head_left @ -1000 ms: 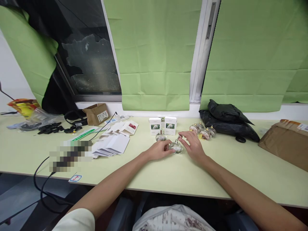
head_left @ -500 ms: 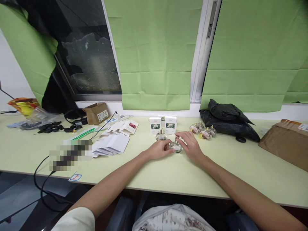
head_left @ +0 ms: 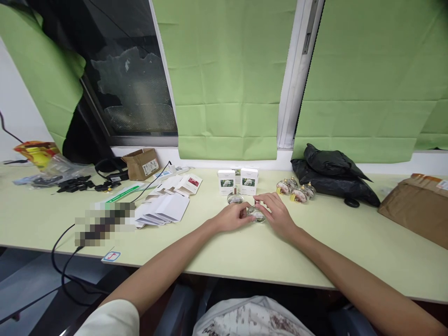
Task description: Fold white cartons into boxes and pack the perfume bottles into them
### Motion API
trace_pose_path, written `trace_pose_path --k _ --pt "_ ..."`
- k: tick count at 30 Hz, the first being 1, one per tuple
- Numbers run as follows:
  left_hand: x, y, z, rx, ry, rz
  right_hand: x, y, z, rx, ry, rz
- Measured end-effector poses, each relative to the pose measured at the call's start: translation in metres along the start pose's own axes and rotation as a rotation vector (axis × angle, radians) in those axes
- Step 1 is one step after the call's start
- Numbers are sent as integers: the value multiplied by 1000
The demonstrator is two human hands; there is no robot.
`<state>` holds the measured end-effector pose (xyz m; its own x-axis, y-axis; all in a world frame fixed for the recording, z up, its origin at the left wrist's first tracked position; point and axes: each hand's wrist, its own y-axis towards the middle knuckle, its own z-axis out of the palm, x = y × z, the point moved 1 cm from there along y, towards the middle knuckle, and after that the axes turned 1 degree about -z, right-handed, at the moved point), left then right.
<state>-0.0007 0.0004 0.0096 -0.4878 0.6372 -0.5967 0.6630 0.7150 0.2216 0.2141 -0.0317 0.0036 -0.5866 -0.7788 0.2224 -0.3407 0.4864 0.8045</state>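
A round clear glass perfume bottle [head_left: 257,215] stands upright on the table between my hands. My left hand [head_left: 231,218] is closed on the left side of its body. From the right, my right hand [head_left: 278,212] pinches the bottle's top, where a narrow pinkish cap shows between thumb and fingers. Just behind my left hand stands a second perfume bottle [head_left: 235,199] of the same shape. Behind that are two upright white boxes with flower pictures, a left box [head_left: 227,182] and a right box [head_left: 249,181], with a third partly hidden between them.
Flattened white cartons [head_left: 164,208] lie to the left, near a small brown box [head_left: 142,164] and a black cable. Several round bottles with gold tops [head_left: 299,192] are grouped at the right, beside black plastic bags [head_left: 334,175] and a large brown package [head_left: 415,207].
The view has shifted very slightly. Both hands keep their hold on the bottle, and the right fingers appear marginally lower at its top.
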Motion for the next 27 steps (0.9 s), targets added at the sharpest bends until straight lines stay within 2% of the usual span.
trace_pose_path --k 18,27 --pt "-1 0 0 -4 -17 4 -2 -4 0 -3 40 19" --pt "0 1 1 -8 -8 12 1 -6 -2 27 89 92"
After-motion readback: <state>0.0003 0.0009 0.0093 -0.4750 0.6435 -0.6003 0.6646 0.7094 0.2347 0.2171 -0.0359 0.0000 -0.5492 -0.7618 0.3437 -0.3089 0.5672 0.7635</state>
